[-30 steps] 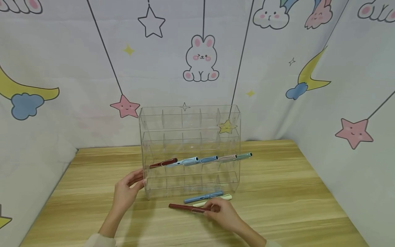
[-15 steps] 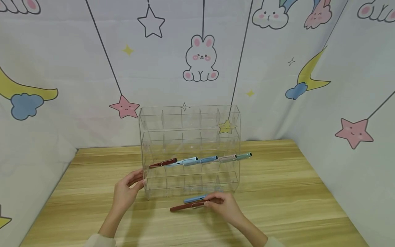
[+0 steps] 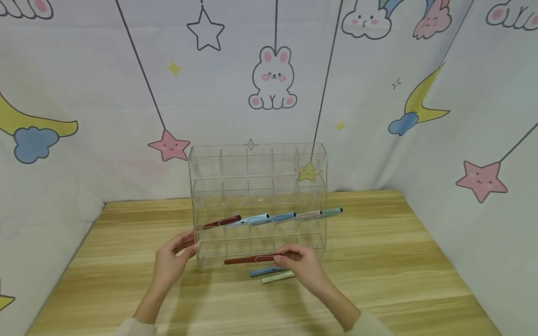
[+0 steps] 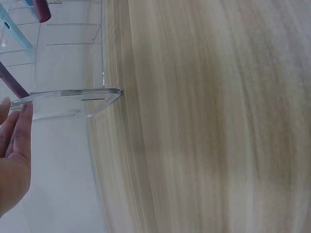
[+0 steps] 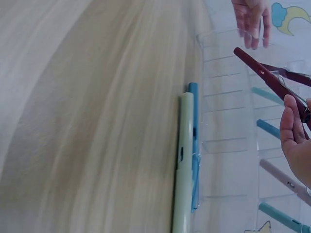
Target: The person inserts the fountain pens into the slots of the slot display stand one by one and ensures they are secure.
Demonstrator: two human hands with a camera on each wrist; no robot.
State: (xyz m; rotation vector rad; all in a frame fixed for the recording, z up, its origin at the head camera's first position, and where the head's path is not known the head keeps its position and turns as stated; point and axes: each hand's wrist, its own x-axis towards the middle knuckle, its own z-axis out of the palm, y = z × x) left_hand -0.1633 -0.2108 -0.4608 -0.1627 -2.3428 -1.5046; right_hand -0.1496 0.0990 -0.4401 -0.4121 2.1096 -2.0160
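My right hand (image 3: 303,270) pinches a dark red fountain pen (image 3: 248,260) near its cap end. The pen lies roughly level, in front of the lowest tier of a clear acrylic pen rack (image 3: 260,184). With thumb and fingers on either side of its left panel, my left hand (image 3: 172,259) holds the rack. Below the right hand, a blue pen (image 3: 265,271) and a pale green pen (image 3: 277,277) lie on the table, side by side in the right wrist view; the hand hides their right ends in the head view.
Across one tier rest another dark red pen (image 3: 222,221), a light blue pen (image 3: 256,219), a blue pen (image 3: 284,216), a pinkish pen (image 3: 309,215) and a green pen (image 3: 333,212). Behind the wooden table (image 3: 378,261) hangs a patterned white cloth (image 3: 227,93).
The right hand has lifted the dark red pen off the table and moved it up toward the rack's lowest tier. The left hand has stayed at the rack's left side.
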